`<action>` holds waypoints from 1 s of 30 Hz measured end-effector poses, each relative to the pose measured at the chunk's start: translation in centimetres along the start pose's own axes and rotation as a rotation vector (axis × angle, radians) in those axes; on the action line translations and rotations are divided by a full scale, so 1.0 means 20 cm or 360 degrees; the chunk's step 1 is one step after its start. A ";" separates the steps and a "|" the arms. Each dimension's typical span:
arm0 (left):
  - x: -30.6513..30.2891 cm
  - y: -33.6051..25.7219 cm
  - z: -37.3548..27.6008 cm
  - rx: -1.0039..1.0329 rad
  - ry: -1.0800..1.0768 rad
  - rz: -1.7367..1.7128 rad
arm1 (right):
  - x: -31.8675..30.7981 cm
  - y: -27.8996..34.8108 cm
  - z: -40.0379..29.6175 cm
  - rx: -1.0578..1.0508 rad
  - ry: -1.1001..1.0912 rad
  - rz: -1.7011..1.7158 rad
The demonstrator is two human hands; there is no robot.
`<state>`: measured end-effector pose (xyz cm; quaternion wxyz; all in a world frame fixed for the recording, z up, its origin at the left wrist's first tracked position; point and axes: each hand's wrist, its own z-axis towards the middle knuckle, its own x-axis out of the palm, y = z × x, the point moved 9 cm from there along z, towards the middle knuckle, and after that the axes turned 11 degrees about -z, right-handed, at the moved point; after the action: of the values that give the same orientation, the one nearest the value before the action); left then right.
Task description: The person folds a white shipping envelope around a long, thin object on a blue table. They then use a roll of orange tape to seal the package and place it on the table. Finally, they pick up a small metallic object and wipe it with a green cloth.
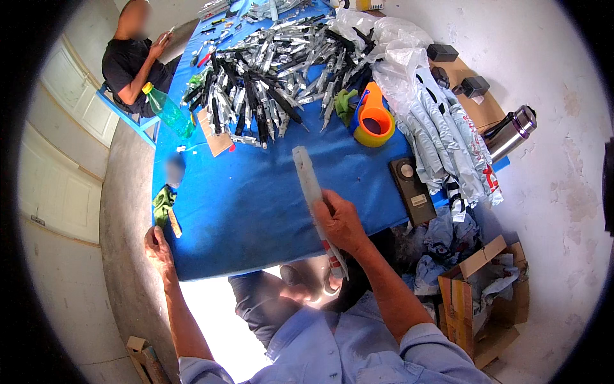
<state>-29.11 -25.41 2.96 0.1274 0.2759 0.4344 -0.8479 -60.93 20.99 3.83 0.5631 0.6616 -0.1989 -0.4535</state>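
My right hand (339, 218) grips a long, narrow, folded grey-white plastic packet (306, 168) near its middle. The packet slants over the front of the table, and its near end bears red print. My left hand (159, 249) rests at the left edge of the blue-covered table (249, 211); whether its fingers pinch anything is unclear. Just beyond that hand lie a crumpled green cloth (163, 206) and a small tan strip (175, 223). Farther back, a large heap of slender black and silvery pieces (268, 81) covers the table.
An orange, yellow and blue tape dispenser (374, 122) stands right of the heap. Nearby are a dark knobbed device (412, 192), stacked plastic packets (443, 129) and a steel thermos (513, 129). A green bottle (168, 110) stands left. Another person (136, 62) sits beyond; an opened carton (460, 312) is at right.
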 end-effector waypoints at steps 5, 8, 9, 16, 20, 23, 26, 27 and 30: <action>-0.01 0.01 0.01 0.0033 -0.0018 0.0021 | 0.01 -0.01 0.00 -0.0013 -0.0004 0.0035; -0.01 0.01 0.01 0.0025 -0.0006 0.0047 | 0.02 -0.02 0.01 -0.0007 -0.0002 0.0064; -0.01 0.00 0.01 0.0036 -0.0011 0.0044 | 0.02 -0.02 0.01 0.0000 0.0001 0.0072; 0.00 0.01 0.00 0.0040 -0.0025 -0.0041 | 0.01 -0.04 0.00 0.0070 0.0015 0.0065; -0.02 0.00 0.00 0.0043 -0.0060 0.0006 | 0.02 -0.05 0.01 0.0079 0.0016 0.0027; 0.00 -0.02 -0.02 0.0004 -0.0031 -0.0156 | 0.03 -0.07 0.01 0.0033 -0.0006 -0.0012; 0.03 -0.01 -0.02 -0.0096 0.0049 -0.0251 | 0.02 -0.06 0.01 -0.0006 -0.0038 -0.0025; 0.02 -0.07 -0.03 -0.0065 0.0003 -0.0254 | 0.01 -0.06 0.00 -0.0012 -0.0053 -0.0036; -0.02 -0.16 -0.05 -0.0079 -0.0061 -0.0192 | 0.02 -0.06 0.00 -0.0017 -0.0033 -0.0014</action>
<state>-29.88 -22.66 4.94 0.0911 0.2297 0.4685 -0.8482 -61.12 21.03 2.66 0.5625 0.6547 -0.1996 -0.4638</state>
